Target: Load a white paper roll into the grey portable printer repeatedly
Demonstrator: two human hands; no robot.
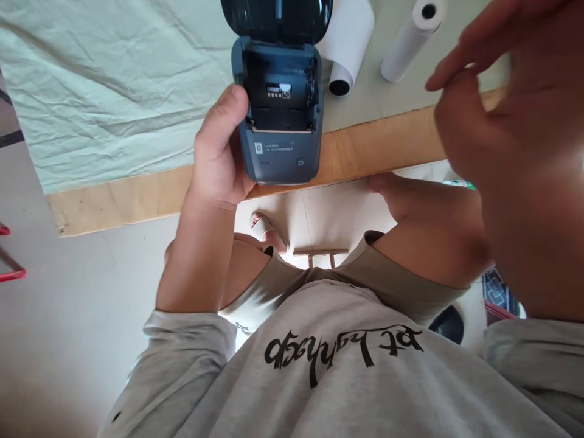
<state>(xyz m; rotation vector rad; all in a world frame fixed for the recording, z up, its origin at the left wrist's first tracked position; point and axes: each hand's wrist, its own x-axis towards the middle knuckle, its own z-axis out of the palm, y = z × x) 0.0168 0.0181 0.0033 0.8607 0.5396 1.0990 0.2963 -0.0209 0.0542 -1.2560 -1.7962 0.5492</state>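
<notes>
My left hand (pixel 221 146) grips a dark blue-grey label printer (pixel 283 155) from its left side, thumb on the edge. The printer's glossy black lid (pixel 278 18) stands raised, and its paper bay shows bare inside with a small printed label on the floor. Beyond the printer, to its right, lies a partly unrolled white paper roll (pixel 353 36). A second, tightly wound paper roll (pixel 406 48) is between it and my right hand (pixel 506 97). That hand is raised at the right, thumb and forefinger pressed together. Whatever they may pinch I cannot make out.
A pale green cloth (pixel 114 79) covers the table, whose bare wooden edge (pixel 118 198) runs along the front. My legs are below it. On the tiled floor stand a small wooden stool (pixel 320 252) and, at far left, a red-framed object (pixel 13 275).
</notes>
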